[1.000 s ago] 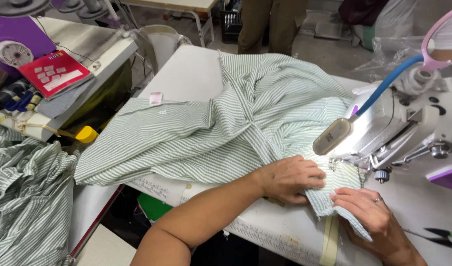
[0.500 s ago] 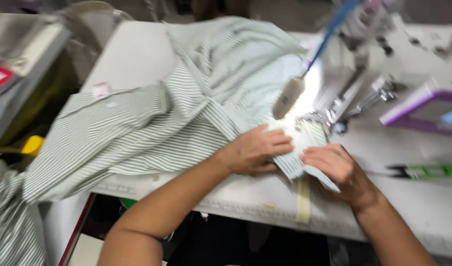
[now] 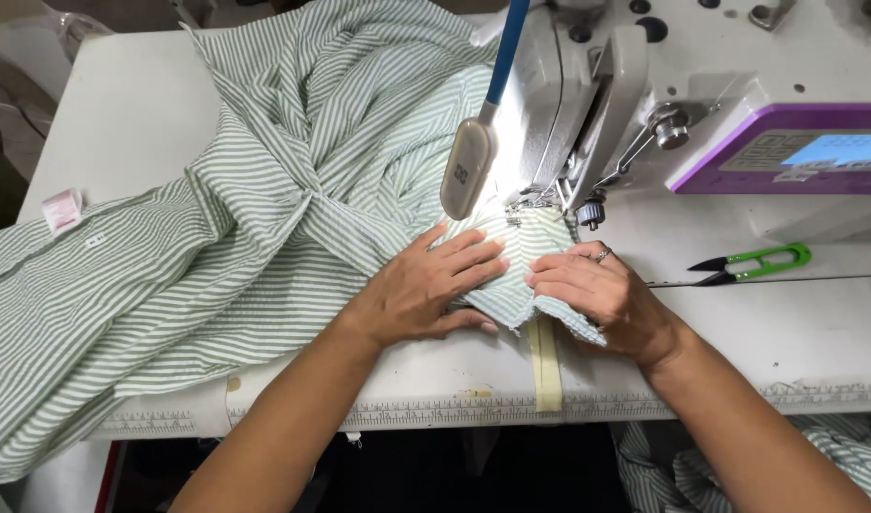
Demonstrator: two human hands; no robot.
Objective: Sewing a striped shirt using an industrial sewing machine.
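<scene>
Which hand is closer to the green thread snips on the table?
Right. The right hand rests on the striped cloth just left of the green snips; the left hand lies farther left, beyond it.

Both forearms are bare; no sleeve covers them up to the lower border of the view, and no cuff, watch or bracelet shows at either wrist. The left hand (image 3: 426, 290) has no glove and no ring on the fingers that are visible. The right hand (image 3: 602, 296) is also without a glove, and it wears one thin ring (image 3: 602, 255) of silver colour, with a small raised part on top. The fingernails on both hands are short and carry no coloured polish. Nothing else of the person's body or clothing is visible.
</scene>
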